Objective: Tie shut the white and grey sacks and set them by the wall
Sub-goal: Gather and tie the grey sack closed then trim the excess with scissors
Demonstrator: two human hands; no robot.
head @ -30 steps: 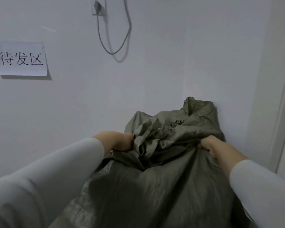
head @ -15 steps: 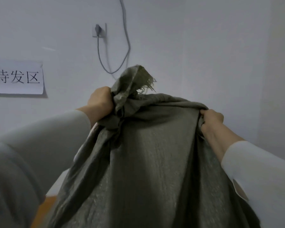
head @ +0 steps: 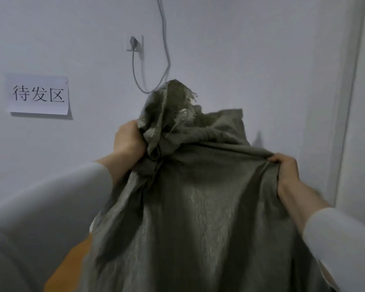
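Hands first: your left hand (head: 129, 142) is fisted round the bunched, frayed neck (head: 167, 114) of the grey sack (head: 198, 207), fingers curled tight into the cloth. Your right hand (head: 287, 171) pinches a fold of the sack's upper edge, thumb on top. Sack hangs between both hands, held up in front of the white wall (head: 261, 60). Behind it: wall socket (head: 134, 43) with a grey cable (head: 167, 49) looping down. Paper sign (head: 38, 94) with black characters sits off to the left. Orange floor (head: 70, 266) shows lower left.
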